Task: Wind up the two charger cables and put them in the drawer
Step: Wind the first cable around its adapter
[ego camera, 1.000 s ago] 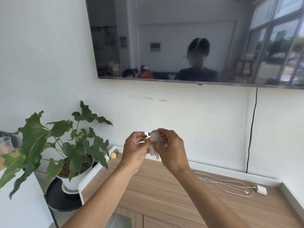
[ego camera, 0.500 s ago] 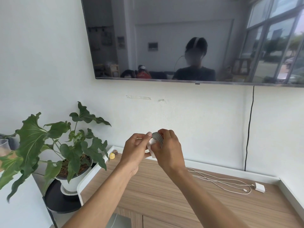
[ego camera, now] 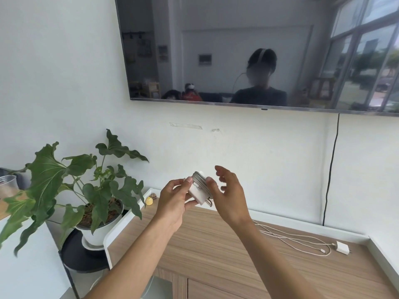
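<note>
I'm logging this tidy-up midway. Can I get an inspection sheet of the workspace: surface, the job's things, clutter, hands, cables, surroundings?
Surface: wooden cabinet top with a white raised rim; the fronts below look closed.
Job's things: wound charger held in the air above the top; second charger lies on the top at the right, not wound.
Clutter: small yellow object at the top's left rear corner.
Hands: left hand grips the wound charger; right hand has spread fingers, thumb at the coil.
Cables: loose white cable in long loops on the top; black cable runs down the wall.
Surroundings: potted plant, plastic cup, wall TV.
</note>
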Demonstrator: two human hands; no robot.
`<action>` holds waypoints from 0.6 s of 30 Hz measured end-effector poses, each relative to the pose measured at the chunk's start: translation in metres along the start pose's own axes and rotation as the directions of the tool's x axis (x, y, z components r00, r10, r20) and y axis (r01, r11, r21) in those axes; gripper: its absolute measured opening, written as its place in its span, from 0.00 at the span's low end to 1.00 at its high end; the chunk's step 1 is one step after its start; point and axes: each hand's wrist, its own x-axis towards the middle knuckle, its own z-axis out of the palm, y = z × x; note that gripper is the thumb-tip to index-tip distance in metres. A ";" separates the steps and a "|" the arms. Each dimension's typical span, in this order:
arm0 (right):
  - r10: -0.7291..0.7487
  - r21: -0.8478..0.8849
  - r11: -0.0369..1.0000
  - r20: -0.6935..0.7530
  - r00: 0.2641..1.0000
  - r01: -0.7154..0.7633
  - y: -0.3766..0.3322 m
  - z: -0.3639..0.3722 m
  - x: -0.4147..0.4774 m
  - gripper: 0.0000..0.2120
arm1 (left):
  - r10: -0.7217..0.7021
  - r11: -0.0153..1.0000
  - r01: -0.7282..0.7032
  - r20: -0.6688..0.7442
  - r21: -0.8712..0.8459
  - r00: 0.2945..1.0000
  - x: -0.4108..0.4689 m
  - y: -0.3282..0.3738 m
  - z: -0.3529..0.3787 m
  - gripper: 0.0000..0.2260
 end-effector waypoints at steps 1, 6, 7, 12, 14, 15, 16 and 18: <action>0.101 0.068 0.992 0.079 0.992 -0.107 0.002 -0.001 0.000 0.18 | -0.010 1.000 0.010 0.010 -0.013 1.000 0.000 -0.002 0.000 0.06; 0.200 0.321 0.898 0.313 0.928 -0.302 0.013 -0.003 -0.004 0.10 | -0.061 0.996 0.067 0.092 -0.065 0.994 0.002 -0.016 -0.004 0.03; 0.190 0.323 0.901 0.305 0.933 -0.289 0.016 -0.004 -0.004 0.09 | -0.057 0.995 0.066 0.112 -0.080 0.992 0.002 -0.019 -0.004 0.03; 0.248 0.345 0.872 0.301 0.921 -0.347 0.043 0.000 -0.004 0.09 | 0.050 0.979 -0.081 0.164 0.185 0.985 0.010 -0.047 -0.012 0.14; 0.298 0.367 0.841 0.299 0.906 -0.398 0.058 0.003 -0.003 0.08 | 0.137 0.864 -0.231 0.232 0.447 0.963 0.020 -0.055 -0.020 0.14; 0.325 0.368 0.828 0.301 0.896 -0.424 0.066 0.005 -0.002 0.09 | 0.162 0.784 -0.294 0.276 0.547 0.947 0.026 -0.058 -0.024 0.14; 0.350 0.372 0.811 0.310 0.884 -0.451 0.074 0.007 0.000 0.10 | 0.170 0.711 -0.334 0.310 0.619 0.936 0.032 -0.060 -0.028 0.14; 0.379 0.395 0.771 0.346 0.858 -0.500 0.090 0.010 0.006 0.11 | 0.153 0.607 -0.359 0.339 0.709 0.928 0.043 -0.063 -0.033 0.17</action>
